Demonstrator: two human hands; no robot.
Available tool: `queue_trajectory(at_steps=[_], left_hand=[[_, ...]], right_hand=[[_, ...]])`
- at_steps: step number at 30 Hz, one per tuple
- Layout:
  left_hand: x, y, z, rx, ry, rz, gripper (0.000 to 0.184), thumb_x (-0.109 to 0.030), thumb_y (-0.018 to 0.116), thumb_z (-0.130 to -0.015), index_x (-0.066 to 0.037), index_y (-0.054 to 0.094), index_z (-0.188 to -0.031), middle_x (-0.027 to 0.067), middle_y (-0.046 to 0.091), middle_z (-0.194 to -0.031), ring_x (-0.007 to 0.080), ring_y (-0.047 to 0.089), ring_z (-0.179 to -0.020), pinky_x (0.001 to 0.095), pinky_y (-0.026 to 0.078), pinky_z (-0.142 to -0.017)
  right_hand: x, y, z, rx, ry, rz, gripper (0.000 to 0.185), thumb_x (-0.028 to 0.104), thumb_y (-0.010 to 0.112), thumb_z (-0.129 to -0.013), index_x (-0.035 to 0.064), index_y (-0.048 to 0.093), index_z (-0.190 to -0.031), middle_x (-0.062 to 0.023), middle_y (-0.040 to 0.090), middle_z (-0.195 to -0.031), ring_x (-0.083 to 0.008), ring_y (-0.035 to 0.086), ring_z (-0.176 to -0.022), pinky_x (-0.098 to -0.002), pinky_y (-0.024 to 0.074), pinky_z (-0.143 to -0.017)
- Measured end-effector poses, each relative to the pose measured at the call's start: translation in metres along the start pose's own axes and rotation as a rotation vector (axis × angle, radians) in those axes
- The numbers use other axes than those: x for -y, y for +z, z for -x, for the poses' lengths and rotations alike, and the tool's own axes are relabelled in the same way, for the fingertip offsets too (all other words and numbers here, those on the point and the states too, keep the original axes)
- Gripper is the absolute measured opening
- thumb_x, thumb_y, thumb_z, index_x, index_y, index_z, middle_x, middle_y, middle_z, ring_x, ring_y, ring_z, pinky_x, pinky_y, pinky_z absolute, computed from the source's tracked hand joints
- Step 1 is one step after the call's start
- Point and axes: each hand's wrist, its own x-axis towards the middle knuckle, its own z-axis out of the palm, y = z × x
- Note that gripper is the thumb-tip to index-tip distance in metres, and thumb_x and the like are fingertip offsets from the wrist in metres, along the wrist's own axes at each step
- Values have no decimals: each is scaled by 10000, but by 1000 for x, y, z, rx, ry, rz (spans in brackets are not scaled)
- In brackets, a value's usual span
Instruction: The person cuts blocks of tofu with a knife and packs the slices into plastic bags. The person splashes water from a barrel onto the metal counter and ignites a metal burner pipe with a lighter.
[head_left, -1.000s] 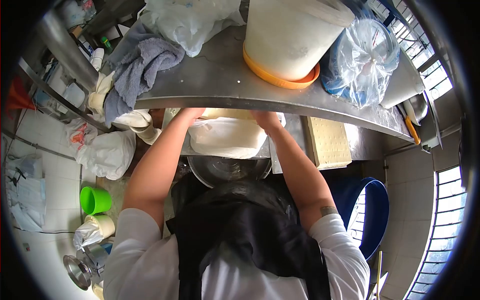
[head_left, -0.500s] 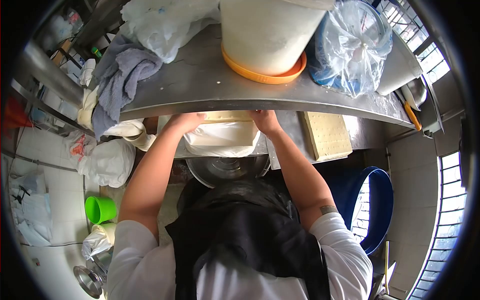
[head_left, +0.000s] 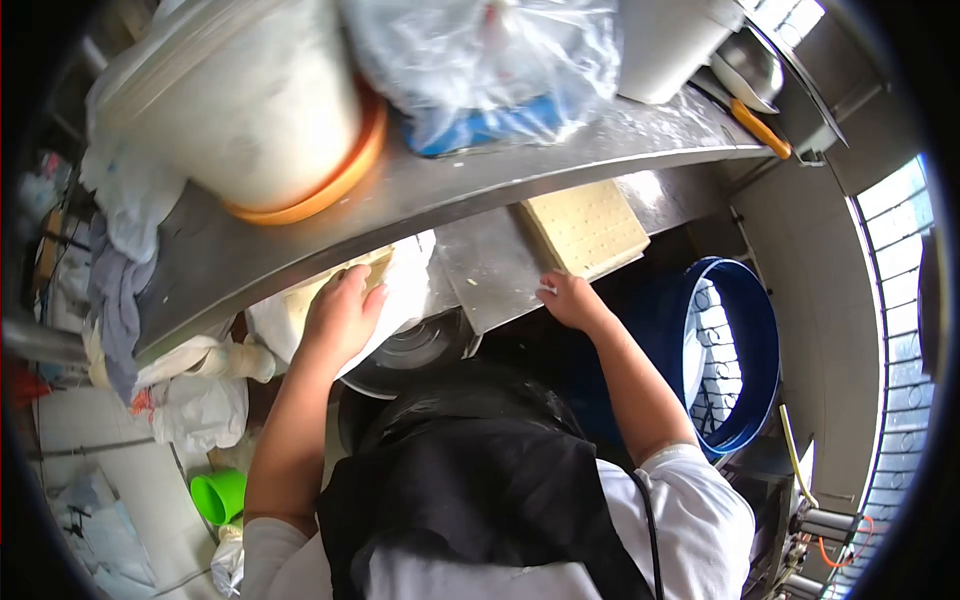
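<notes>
My left hand point(head_left: 345, 315): back up, forearm slanting in from below, thumb apart from the fingers, which lie over a pale-yellow slab point(head_left: 303, 297) in draped white cloth point(head_left: 405, 285); whether they grip, I cannot tell. My right hand point(head_left: 572, 300): forearm slanting inward, fingers curled beside the front edge of a flat grey metal sheet point(head_left: 490, 265), a small white bit at their tips; whether pinched, I cannot tell.

Edges: a long steel shelf point(head_left: 460, 182) passes just beyond my left fingertips, farther from my right. Between my hands, bare sheet and a dark gap below.

Count, left to right: one bright-green plastic pail point(head_left: 220, 497), below and left of my left fingers; one round metal basin point(head_left: 415, 352), below and right of them; one cream, dimpled rectangular block point(head_left: 585, 228), just beyond my right fingers; one blue plastic drum point(head_left: 765, 350), right of them.
</notes>
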Motion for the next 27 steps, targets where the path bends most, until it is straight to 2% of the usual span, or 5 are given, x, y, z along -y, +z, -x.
queue_trajectory(at_steps=[5,12,14,22,27], left_hand=[[-4,75,-56,66,51,-164,233,-230,694,-964,-18,599,-946,215,723,-906,461,694,-948,564,537,-809],[-49,44,1,-261,173,-114,417,-209,813,-921,29,651,-1223,189,684,-976,348,675,-800,430,543,-694],[-39,34,32,-264,74,-116,341,-164,782,-952,32,658,-1201,165,687,-959,285,667,-777,396,539,-686],[-5,16,187,-339,-487,-207,187,-156,691,-1006,23,696,-1060,175,698,-885,286,671,-758,400,536,-705],[-8,28,203,-372,-483,-181,198,-173,670,-1020,21,697,-1049,178,696,-878,304,670,-751,400,537,-712]], right_hand=[[-58,-39,-63,-156,140,-61,346,281,745,-938,26,732,-1172,-225,758,-1122,-367,739,-1062,-450,571,-929],[-216,-78,-237,-600,-66,-223,507,355,676,-969,44,652,-1368,-263,660,-1372,-442,586,-1328,-472,480,-1111],[-296,-56,-318,-473,-137,-517,675,406,637,-1043,76,429,-1594,-168,540,-1543,-280,555,-1348,-419,445,-1165],[-272,-84,-289,-430,169,-267,689,415,652,-1022,103,430,-1595,-172,491,-1576,-326,518,-1374,-458,435,-1165],[-245,-88,-277,-473,221,-247,698,421,661,-1010,120,431,-1596,-174,460,-1598,-355,495,-1391,-483,428,-1165]])
